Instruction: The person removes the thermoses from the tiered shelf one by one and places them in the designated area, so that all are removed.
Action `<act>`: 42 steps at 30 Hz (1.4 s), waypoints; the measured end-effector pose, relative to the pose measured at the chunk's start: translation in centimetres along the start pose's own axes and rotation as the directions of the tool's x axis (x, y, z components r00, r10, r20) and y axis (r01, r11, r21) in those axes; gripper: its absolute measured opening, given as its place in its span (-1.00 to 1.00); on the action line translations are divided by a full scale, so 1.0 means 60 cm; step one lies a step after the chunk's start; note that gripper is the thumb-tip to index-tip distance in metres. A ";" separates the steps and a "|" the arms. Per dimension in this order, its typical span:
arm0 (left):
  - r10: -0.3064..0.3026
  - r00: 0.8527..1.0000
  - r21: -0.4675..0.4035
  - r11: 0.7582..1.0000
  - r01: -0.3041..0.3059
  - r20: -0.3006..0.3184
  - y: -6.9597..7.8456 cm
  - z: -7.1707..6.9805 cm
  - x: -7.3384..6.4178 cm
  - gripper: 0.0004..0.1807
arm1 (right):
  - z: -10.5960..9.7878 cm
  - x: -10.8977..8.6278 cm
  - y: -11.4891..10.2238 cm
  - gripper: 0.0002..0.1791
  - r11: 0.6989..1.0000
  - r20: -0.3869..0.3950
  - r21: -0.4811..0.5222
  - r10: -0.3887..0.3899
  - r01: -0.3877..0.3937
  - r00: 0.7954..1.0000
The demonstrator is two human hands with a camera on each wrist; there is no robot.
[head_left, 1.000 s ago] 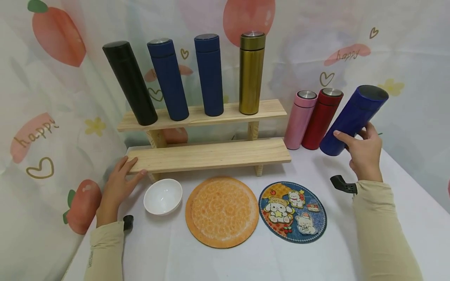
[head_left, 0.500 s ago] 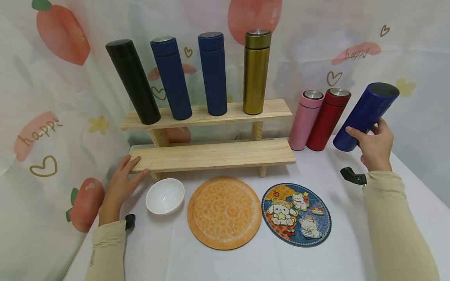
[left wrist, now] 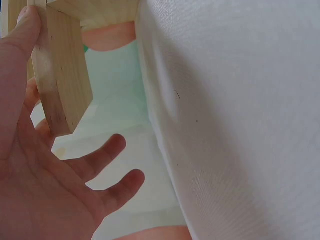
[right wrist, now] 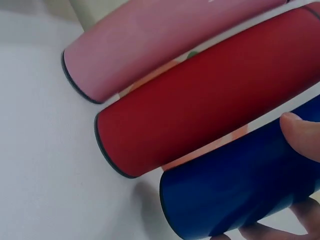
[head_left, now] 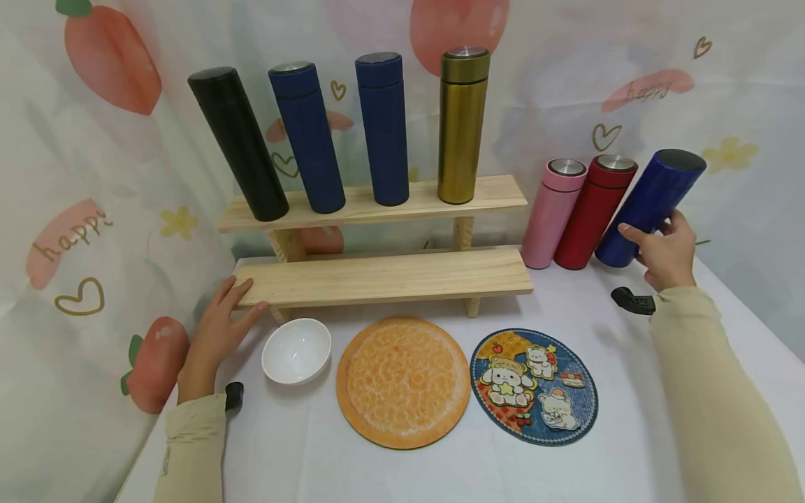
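My right hand (head_left: 670,253) grips a glossy blue vacuum flask (head_left: 651,207) around its lower half, thumb on the near side. In the right wrist view its base is close over the white cloth and casts a shadow. A red flask (head_left: 595,212) and a pink flask (head_left: 553,213) stand beside it to the left. My left hand (head_left: 216,332) holds the left end of the lower board of a two-tier wooden shelf (head_left: 383,278). In the left wrist view the thumb (left wrist: 22,32) lies across the board's edge, while two fingers stretch out free beneath.
The upper tier carries a black flask (head_left: 239,143), two dark blue flasks (head_left: 308,136) and a gold flask (head_left: 464,126). In front are a white bowl (head_left: 296,351), a round orange mat (head_left: 403,383) and a cartoon-patterned mat (head_left: 534,386). A printed curtain (head_left: 541,84) hangs behind.
My right hand has moved the blue flask rightward from in front of the red flask, then set it lower and closer beside it. The left hand has stayed at the shelf end.
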State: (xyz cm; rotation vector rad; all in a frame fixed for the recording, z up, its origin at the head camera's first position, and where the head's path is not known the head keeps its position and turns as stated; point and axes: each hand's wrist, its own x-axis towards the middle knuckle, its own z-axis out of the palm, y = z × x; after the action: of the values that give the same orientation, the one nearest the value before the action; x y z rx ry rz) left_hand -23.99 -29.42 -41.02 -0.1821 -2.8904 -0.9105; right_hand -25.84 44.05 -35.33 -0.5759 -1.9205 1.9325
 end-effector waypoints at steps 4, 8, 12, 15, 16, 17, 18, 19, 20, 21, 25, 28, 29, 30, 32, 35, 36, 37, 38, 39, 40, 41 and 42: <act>0.007 1.000 0.009 1.000 -0.007 -0.006 0.002 -0.001 0.003 -0.12 | -0.003 0.012 0.002 -0.02 1.000 0.021 -0.009 0.025 -0.025 0.999; -0.007 1.000 0.015 1.000 0.007 0.001 0.003 -0.002 0.003 -0.11 | -0.003 0.020 0.003 -0.03 0.998 0.039 -0.041 0.047 -0.045 0.998; -0.011 1.000 0.026 1.000 0.011 0.000 -0.001 0.001 0.002 -0.11 | 0.000 0.024 0.007 -0.01 0.996 0.064 -0.064 0.058 -0.054 0.996; -0.004 1.000 0.035 0.999 0.005 -0.012 -0.006 0.004 0.001 -0.13 | 0.002 0.026 0.012 -0.01 0.995 0.089 -0.090 0.059 -0.051 0.994; -0.004 1.000 0.034 0.999 0.005 -0.013 -0.007 0.005 0.000 -0.13 | 0.003 0.027 0.014 -0.01 0.994 0.096 -0.098 0.058 -0.049 0.994; -0.002 1.000 0.036 0.999 0.003 -0.016 -0.008 0.007 0.000 -0.13 | 0.002 0.027 0.015 -0.01 0.993 0.104 -0.104 0.058 -0.047 0.993; -0.003 1.000 0.034 0.999 0.004 -0.015 -0.008 0.008 -0.001 -0.13 | 0.002 0.028 0.017 -0.01 0.993 0.111 -0.112 0.056 -0.043 0.992; -0.007 1.000 0.030 1.000 0.008 -0.015 -0.008 0.009 -0.001 -0.13 | 0.002 0.029 0.018 -0.02 0.992 0.117 -0.124 0.052 -0.038 0.992; -0.009 1.000 0.030 1.000 0.009 -0.014 -0.008 0.010 -0.001 -0.13 | 0.001 0.030 0.019 -0.02 0.991 0.122 -0.127 0.050 -0.034 0.991; -0.010 1.000 0.028 1.000 0.010 -0.013 -0.008 0.010 -0.001 -0.12 | 0.001 0.031 0.020 -0.02 0.991 0.127 -0.128 0.046 -0.030 0.991; -0.018 1.000 0.031 0.999 0.019 -0.011 -0.008 0.006 0.002 -0.10 | 0.002 0.037 0.024 -0.03 0.993 0.135 -0.115 0.028 -0.012 0.990; -0.020 1.000 0.027 0.999 0.020 -0.017 -0.007 0.003 0.003 -0.10 | 0.003 0.040 0.027 -0.02 0.996 0.137 -0.094 0.016 -0.003 0.990; -0.018 1.000 0.026 0.999 0.019 -0.019 -0.006 0.003 0.003 -0.10 | 0.003 0.040 0.028 -0.01 0.996 0.138 -0.087 0.013 -0.001 0.990; -0.016 1.000 0.024 1.000 0.017 -0.022 -0.006 0.003 0.003 -0.11 | 0.003 0.040 0.029 -0.01 0.997 0.137 -0.081 0.011 0.000 0.991; -0.015 1.000 0.026 1.000 0.016 -0.024 -0.006 0.004 0.002 -0.11 | 0.004 0.040 0.030 -0.01 0.998 0.132 -0.061 0.008 0.000 0.991; -0.015 1.000 0.029 0.999 0.016 -0.024 -0.007 0.004 0.002 -0.11 | 0.008 0.039 0.028 -0.01 0.998 0.107 -0.059 0.007 -0.001 0.994; -0.014 1.000 0.030 0.999 0.014 -0.024 -0.008 0.004 0.002 -0.11 | 0.008 0.039 0.026 0.00 0.998 0.097 -0.062 0.012 -0.006 0.995; -0.013 1.000 0.030 0.999 0.013 -0.024 -0.008 0.005 0.001 -0.11 | 0.009 0.038 0.024 0.01 0.998 0.086 -0.060 0.019 -0.014 0.996; -0.012 1.000 0.028 1.000 0.013 -0.024 -0.008 0.005 0.001 -0.11 | 0.009 0.037 0.021 0.03 0.998 0.077 -0.057 0.028 -0.023 0.997; -0.011 1.000 0.027 1.000 0.012 -0.024 -0.007 0.005 0.001 -0.11 | 0.008 0.036 0.017 0.06 0.998 0.066 -0.057 0.040 -0.036 0.997; -0.013 1.000 0.027 1.000 0.014 -0.022 -0.007 0.004 0.001 -0.11 | 0.008 0.034 0.013 0.08 0.999 0.057 -0.018 0.046 -0.045 0.997; -0.012 1.000 0.028 1.000 0.013 -0.022 -0.007 0.004 0.001 -0.11 | 0.007 0.031 0.008 0.10 0.999 0.043 0.013 0.046 -0.047 0.998; -0.012 1.000 0.028 1.000 0.012 -0.021 -0.006 0.003 0.002 -0.11 | 0.007 0.028 0.003 0.11 0.998 0.029 0.053 0.038 -0.040 0.999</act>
State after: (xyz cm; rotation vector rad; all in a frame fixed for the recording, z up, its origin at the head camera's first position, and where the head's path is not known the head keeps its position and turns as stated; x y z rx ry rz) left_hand -24.14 -29.58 -41.37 -0.1522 -2.8867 -0.8683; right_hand -27.50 44.54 -35.58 -0.5777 -1.8820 2.0196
